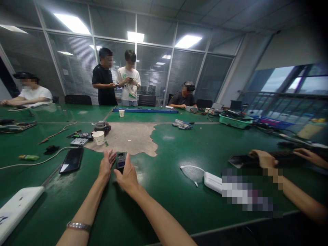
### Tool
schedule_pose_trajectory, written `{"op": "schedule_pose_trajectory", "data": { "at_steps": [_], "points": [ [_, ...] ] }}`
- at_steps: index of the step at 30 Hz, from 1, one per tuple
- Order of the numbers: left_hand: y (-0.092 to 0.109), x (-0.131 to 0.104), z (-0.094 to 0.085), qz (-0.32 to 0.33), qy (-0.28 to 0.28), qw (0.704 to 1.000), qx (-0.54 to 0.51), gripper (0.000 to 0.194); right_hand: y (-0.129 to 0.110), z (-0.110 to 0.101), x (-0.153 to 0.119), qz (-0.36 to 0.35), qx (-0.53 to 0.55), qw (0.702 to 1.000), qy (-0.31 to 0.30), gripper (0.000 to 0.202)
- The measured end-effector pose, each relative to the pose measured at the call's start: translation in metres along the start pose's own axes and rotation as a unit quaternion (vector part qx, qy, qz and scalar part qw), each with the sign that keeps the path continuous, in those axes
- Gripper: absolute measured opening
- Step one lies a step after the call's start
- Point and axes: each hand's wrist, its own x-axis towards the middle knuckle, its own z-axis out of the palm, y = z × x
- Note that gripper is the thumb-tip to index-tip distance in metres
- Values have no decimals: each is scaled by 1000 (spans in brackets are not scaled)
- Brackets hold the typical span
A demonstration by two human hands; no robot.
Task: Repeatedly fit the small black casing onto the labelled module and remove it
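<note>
A small dark handheld device [121, 159], with buttons and a little screen on its face, is between my hands over the green table [164, 212]. My left hand [107, 166] is on its left side, fingers stretched out and slightly apart. On the other side, my right hand [128, 175] grips the device, with the index finger along its right edge and the thumb across its lower end. The other fingers of that hand are partly hidden. Beyond the hands, a bare tan patch [130, 136] shows in the table's surface.
Left are a black phone [71, 160], a paper cup [98, 138], electronic parts [81, 140] and a white power strip [20, 212]. Right, a white power bank [213, 181] with a cable lies near another person's hand [265, 160]. A green basket [235, 121] stands farther back. Several people are around the table.
</note>
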Motion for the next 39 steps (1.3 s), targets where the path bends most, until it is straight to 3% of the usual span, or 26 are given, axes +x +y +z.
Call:
{"op": "schedule_pose_trajectory", "data": {
  "at_steps": [7,13,17,21,26,35,39],
  "points": [
    [0,-1,0,-1,-3,1000,-3,67,-16,1,6,32,11,999,30,88],
    [-1,-2,0,10,-6,1000,-3,64,-30,-33,27,12,49,995,82,86],
    [0,-1,1,0,-5,1000,-2,66,-13,-62,27,19,37,995,94,79],
    [2,-1,2,0,-20,1000,-1,66,20,-77,12,52,-17,994,91,78],
    [2,-2,3,-7,-9,1000,-1,65,45,-75,-7,82,-56,992,79,77],
    [0,0,0,1,-14,1000,1,67,56,-73,-13,89,-52,991,82,90],
    [2,-1,1,-2,-12,1000,2,66,62,-72,-13,80,-36,994,72,85]
  ]
}}
